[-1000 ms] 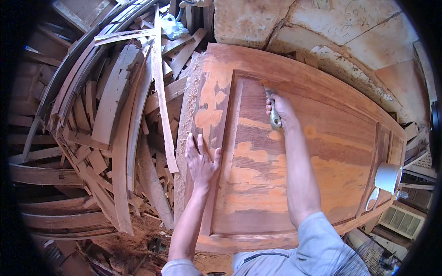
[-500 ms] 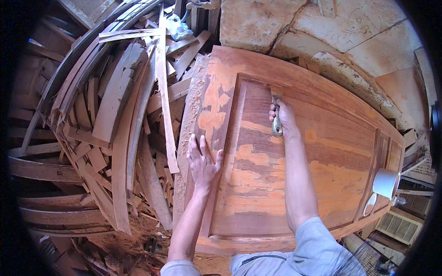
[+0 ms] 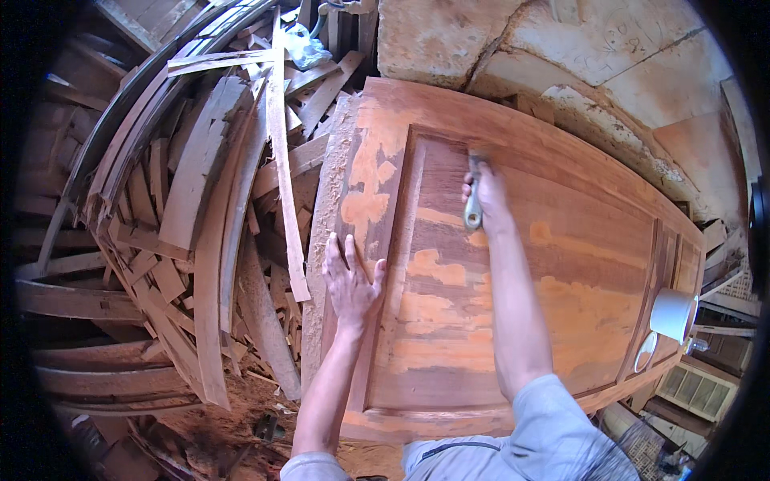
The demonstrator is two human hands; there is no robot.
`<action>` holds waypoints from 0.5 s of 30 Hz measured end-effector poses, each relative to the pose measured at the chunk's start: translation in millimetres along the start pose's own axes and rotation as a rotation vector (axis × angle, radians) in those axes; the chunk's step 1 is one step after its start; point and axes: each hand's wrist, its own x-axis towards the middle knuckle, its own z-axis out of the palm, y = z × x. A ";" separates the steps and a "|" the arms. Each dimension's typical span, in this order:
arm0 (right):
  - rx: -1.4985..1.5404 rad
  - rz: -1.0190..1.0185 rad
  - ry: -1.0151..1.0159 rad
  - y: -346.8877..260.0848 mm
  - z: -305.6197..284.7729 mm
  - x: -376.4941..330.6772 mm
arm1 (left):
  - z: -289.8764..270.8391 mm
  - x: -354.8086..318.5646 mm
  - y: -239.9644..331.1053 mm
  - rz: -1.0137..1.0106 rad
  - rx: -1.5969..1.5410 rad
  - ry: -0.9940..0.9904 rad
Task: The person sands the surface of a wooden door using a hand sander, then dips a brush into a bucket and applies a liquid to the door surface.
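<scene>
Grey-handled putty knife in right hand, grip wrapped tight round handle; long axis runs away from person, blade end pointing toward far edge of recessed panel. Large reddish-brown wooden door lies flat, patched with orange filler. Left hand flat on door's left stile, fingers spread, holding nothing. White cup stands near door's right end. Pile of curved wood offcuts at left.

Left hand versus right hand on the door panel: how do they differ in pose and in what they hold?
The left hand lies flat and empty, fingers spread, on the wooden door near its left edge. The right hand is closed around a scraper, reaching farther up the panel. Both are bare and touch the door.
</scene>
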 end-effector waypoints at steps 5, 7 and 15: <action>-0.720 -0.516 0.217 0.7 2.4 -15.6 | 2.5 -0.7 -0.8 0.007 -0.003 0.000; -0.951 -0.480 0.276 -8.2 19.8 -26.5 | 2.9 0.3 -2.0 0.009 -0.005 0.013; -1.239 -0.442 0.203 -1.5 30.7 -2.3 | 3.8 0.0 -1.3 0.004 0.000 -0.004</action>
